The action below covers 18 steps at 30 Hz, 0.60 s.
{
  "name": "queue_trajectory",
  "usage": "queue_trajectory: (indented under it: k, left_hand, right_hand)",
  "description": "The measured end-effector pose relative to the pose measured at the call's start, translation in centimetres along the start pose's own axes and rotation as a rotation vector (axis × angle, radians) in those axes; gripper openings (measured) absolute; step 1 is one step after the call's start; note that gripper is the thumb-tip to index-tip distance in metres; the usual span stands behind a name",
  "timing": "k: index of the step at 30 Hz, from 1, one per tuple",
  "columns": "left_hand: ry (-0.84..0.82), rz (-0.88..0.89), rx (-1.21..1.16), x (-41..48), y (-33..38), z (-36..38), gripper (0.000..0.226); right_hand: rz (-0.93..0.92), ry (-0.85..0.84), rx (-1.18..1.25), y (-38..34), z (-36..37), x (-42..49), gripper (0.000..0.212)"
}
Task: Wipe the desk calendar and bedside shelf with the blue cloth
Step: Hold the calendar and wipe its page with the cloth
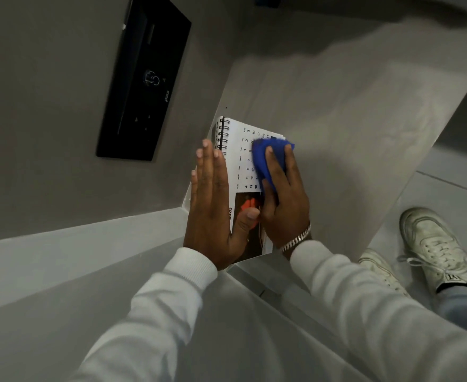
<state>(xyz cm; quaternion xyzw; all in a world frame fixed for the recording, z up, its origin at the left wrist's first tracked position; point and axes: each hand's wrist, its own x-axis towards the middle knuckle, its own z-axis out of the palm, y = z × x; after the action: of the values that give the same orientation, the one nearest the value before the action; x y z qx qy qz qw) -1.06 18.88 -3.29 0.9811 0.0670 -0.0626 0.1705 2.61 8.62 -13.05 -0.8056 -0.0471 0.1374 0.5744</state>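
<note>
Blue cloth (271, 158) (one) pressed by right hand (284, 205) on one calendar (240, 150); left hand (213, 205) flat, unclenched.

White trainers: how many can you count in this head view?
2. One white lace-up trainer stands on the floor at far right; the other is beside it, mostly hidden behind the right sleeve.

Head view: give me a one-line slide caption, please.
Right hand wipes the desk calendar with the blue cloth while the left hand steadies it on the bedside shelf.
</note>
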Motion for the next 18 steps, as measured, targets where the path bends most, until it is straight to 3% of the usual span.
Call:
queue_trajectory:
  k: [7,11,18]
  left_hand:
    - [0.003,-0.002,-0.005,0.3,-0.2,0.1,0.086]
    - [-0.009,0.007,-0.003,0.2,-0.2,0.1,0.086]
    - [-0.022,-0.02,0.002,0.1,0.2,0.0,0.088]
  right_hand:
    - [-0.112,-0.154,0.06,-0.1,-0.6,-7.3,0.058]
    - [-0.13,-0.047,0.148,-2.6,0.2,-3.6,0.05]
    - [-0.06,0.026,0.011,-2.8,0.3,3.6,0.052]
